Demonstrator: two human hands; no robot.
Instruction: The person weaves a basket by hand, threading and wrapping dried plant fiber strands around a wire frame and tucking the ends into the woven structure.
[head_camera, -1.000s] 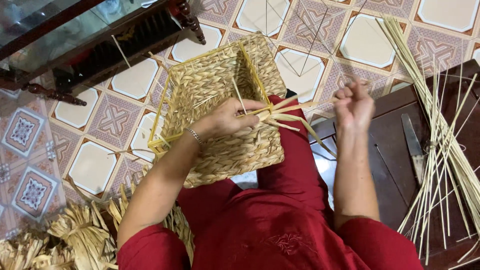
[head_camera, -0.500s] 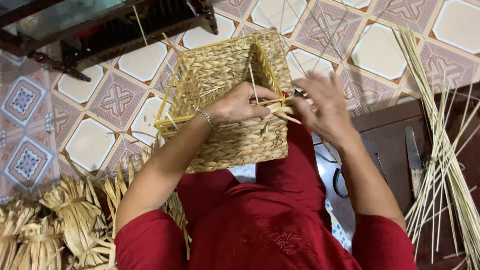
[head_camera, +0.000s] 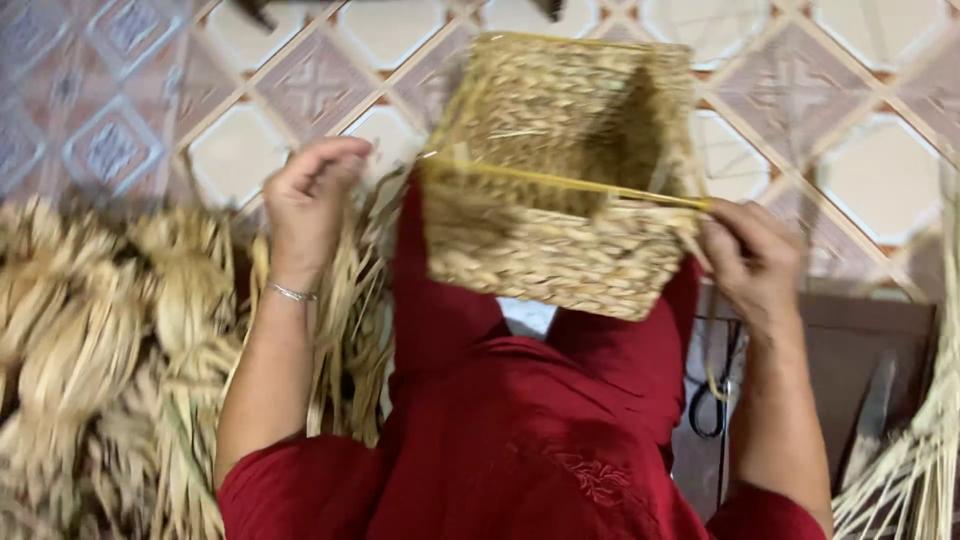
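Note:
A square woven straw basket (head_camera: 540, 250) rests on my lap over red clothing, its opening facing away from me. A yellow strip (head_camera: 560, 180) runs along its near rim. My right hand (head_camera: 752, 262) grips the basket's near right corner where that strip ends. My left hand (head_camera: 308, 196) is off the basket, raised to its left with fingers curled, just above loose dried straw strands (head_camera: 350, 300). Motion blur hides whether it holds any strand.
Bundles of dried fibre (head_camera: 90, 330) are piled on the patterned tile floor (head_camera: 240, 150) at the left. On the right, a dark wooden board (head_camera: 850, 340) carries black-handled scissors (head_camera: 708, 405) and a blade (head_camera: 876, 400). Thin reeds (head_camera: 915, 460) lie at the far right.
My left hand has let go of the basket and swung left to the straw. My right hand has moved onto the basket's right corner. The view has shifted left and down.

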